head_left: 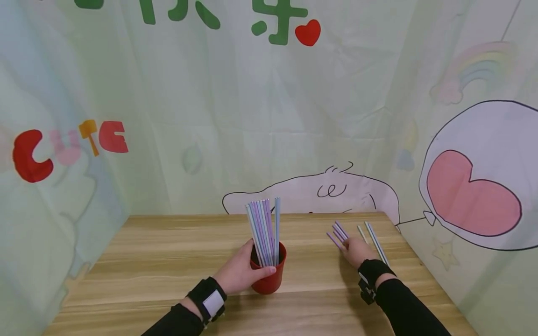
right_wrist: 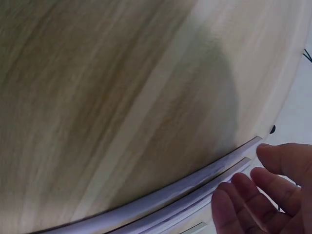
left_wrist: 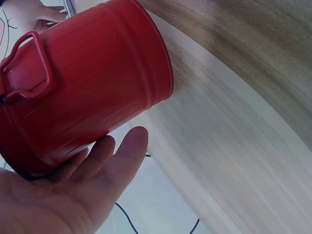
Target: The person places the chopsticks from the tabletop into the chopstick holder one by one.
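My left hand point(head_left: 237, 270) holds a red bucket point(head_left: 271, 280) at its upper side, with the thumb along the rim. A bundle of purple, blue and silvery straws point(head_left: 261, 228) stands upright in the bucket. In the left wrist view, fingers of the left hand point(left_wrist: 87, 190) lie along the wall of the red bucket point(left_wrist: 92, 73), and a wire loop shows on its side. On the right of the table, my right hand point(head_left: 359, 252) is over loose purple straws point(head_left: 340, 231). In the right wrist view, the thumb and fingers of the right hand point(right_wrist: 268, 190) are spread apart right at the straw ends point(right_wrist: 234, 170).
Pale blue and silvery straws point(head_left: 375, 238) lie just right of the right hand. The wooden table point(head_left: 168, 252) ends at a printed cloth backdrop point(head_left: 210, 116), which also hangs along both sides.
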The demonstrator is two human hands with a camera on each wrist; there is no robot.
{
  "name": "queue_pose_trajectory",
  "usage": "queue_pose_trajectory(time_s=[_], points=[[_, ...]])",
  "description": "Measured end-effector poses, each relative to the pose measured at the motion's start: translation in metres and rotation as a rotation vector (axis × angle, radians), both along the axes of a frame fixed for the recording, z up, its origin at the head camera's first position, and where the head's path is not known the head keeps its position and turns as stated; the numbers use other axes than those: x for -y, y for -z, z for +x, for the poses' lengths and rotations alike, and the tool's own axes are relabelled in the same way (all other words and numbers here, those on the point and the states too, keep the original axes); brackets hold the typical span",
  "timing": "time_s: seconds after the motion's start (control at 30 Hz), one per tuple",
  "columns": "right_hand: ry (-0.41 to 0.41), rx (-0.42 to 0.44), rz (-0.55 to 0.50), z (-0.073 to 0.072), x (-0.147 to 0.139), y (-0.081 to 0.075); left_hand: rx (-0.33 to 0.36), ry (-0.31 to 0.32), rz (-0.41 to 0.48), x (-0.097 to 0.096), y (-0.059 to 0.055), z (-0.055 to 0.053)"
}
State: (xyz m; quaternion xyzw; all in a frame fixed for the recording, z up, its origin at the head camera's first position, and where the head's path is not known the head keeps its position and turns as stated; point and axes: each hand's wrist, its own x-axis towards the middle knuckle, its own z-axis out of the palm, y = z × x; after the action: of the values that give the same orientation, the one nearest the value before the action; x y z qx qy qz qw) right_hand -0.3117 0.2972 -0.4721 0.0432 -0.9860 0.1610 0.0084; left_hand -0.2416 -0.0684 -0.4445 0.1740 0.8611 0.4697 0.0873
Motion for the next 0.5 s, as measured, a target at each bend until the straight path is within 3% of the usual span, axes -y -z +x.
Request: queue_pose_trajectory(time_s=[0.2, 0.5], points=[[-0.063, -0.047, 0.056, -0.001, -0.001, 0.012, 0.008, -0.002, -0.003, 0.0, 0.001, 0.0], [-0.066, -0.05, 0.086, -0.001, 0.005, 0.014, 0.019, -0.001, 0.016, 0.001, 0.0, 0.0]])
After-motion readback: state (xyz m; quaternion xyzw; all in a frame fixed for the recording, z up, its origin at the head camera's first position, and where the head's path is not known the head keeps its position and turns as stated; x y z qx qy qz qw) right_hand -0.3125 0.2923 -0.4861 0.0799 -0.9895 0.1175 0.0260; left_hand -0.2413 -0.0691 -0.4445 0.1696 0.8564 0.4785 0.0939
